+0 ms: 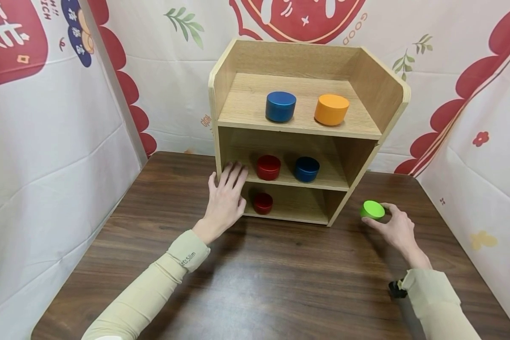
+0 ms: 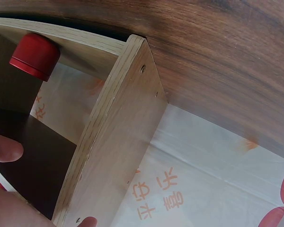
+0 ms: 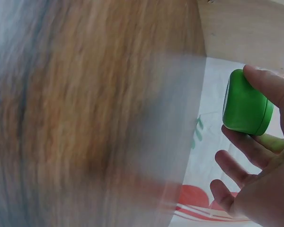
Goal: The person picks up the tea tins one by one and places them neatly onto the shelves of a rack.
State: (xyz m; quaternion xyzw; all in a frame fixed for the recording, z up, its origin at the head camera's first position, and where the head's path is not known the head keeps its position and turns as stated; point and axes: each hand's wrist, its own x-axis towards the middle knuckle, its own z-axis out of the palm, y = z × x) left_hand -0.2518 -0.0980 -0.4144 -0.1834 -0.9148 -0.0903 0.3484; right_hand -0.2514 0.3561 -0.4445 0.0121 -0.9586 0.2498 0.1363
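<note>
In my right hand (image 1: 397,229) is a small round bright green tin (image 1: 372,210), pinched between thumb and fingers beside the shelf's right side. The right wrist view shows this green tin (image 3: 247,105) held above the tabletop, with the other fingers loose below it. My left hand (image 1: 226,200) rests at the left side of the wooden shelf unit (image 1: 276,130). Its fingers lie fairly straight on either side of the left side panel (image 2: 116,127), the thumb in front of the lower opening. A red tin (image 1: 263,203) stands on the bottom shelf, close to that thumb.
On the top shelf stand a blue tin (image 1: 280,107) and an orange tin (image 1: 331,110). The middle shelf bears a red tin (image 1: 268,167) and a dark blue tin (image 1: 307,169). A dark wood table (image 1: 263,283) carries the unit, with printed white cloth (image 1: 161,89) behind and beside it.
</note>
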